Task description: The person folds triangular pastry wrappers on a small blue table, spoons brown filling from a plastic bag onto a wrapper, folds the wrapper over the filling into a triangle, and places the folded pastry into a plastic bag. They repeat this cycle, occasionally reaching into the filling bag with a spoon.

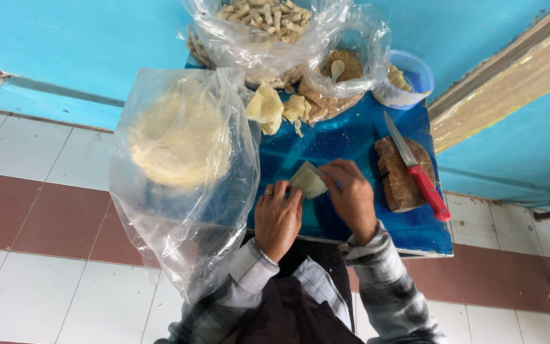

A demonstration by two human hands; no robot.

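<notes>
Pale dough wrapper (pixel 308 181) lies on the blue table (pixel 345 143), pinched between both hands: left hand (pixel 277 218) presses its near edge, right hand (pixel 352 194) grips the far side, fingers hiding much of it. Clear plastic bag (pixel 183 172) blurs a stack of round sheets (pixel 176 140); a red-handled knife (pixel 417 169) rests on a wooden board (pixel 397 178).

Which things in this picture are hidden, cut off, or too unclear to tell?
Head view:
- Pale wrapper: the left hand and right hand cover its lower edges; any filling is unseen.
- Bag of rolls: cut off by the top edge.
- Round stack: blurred by its wrinkled plastic bag.
- White tub: contents too small to identify.
</notes>
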